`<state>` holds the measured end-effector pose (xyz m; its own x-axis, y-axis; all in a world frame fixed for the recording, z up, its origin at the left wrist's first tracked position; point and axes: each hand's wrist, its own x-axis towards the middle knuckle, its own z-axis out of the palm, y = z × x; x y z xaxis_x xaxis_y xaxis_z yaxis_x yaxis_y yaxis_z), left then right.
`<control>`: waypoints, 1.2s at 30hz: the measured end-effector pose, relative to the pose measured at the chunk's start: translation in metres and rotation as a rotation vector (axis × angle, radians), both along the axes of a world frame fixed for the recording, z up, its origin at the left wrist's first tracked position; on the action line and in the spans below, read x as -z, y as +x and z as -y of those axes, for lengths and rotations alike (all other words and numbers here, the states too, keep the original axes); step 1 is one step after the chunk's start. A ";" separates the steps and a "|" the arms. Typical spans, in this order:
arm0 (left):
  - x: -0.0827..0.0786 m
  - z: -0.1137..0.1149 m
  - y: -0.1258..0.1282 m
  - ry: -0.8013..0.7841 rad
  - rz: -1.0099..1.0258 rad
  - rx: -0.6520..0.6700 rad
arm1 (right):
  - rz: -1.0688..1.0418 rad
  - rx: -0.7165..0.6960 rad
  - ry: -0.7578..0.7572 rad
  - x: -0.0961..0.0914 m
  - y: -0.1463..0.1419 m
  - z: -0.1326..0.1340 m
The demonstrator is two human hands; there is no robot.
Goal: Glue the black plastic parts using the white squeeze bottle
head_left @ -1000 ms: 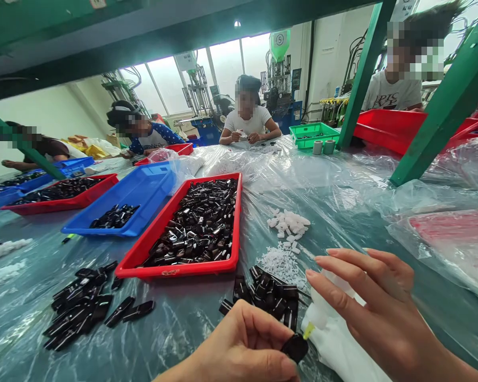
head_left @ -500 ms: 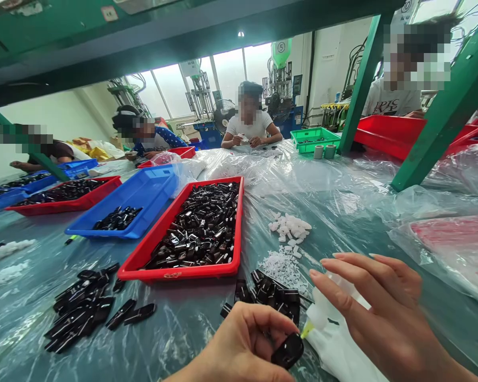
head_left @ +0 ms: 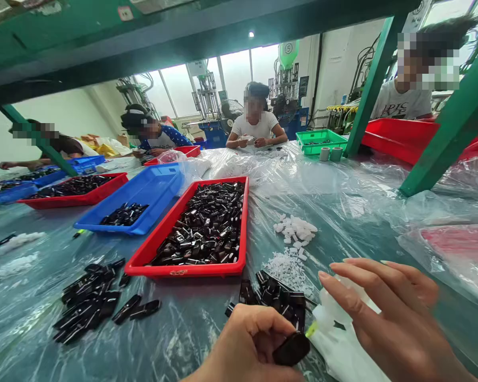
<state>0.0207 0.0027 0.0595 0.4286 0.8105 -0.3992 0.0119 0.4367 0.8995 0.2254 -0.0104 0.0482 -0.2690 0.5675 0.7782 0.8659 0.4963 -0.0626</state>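
My left hand is closed around a glossy black plastic piece, pinched between thumb and fingers. Close to the piece's right edge is a small yellow-green tip. My right hand has its fingers stretched out and apart, over a translucent white object that they partly hide; its kind is unclear. White cloth or film lies below that hand. Just beyond my left hand is a small heap of black pieces, beside a pile of small white bits.
A red tray full of black pieces stands ahead, next to a blue tray holding fewer. More loose black pieces lie left. Larger white pieces lie beyond the bits. A green post slants at right. Several people sit across the table.
The whole view has shifted slightly, so most things sit further right. The black piece in my left hand has tilted a little. My right hand keeps its spread fingers.
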 end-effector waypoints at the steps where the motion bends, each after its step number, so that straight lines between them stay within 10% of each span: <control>1: 0.000 0.000 0.000 0.011 -0.007 0.004 | -0.017 0.004 -0.007 0.000 -0.001 0.000; 36: 0.005 0.003 -0.001 0.114 -0.038 0.061 | -0.032 -0.083 -0.022 -0.005 0.000 0.003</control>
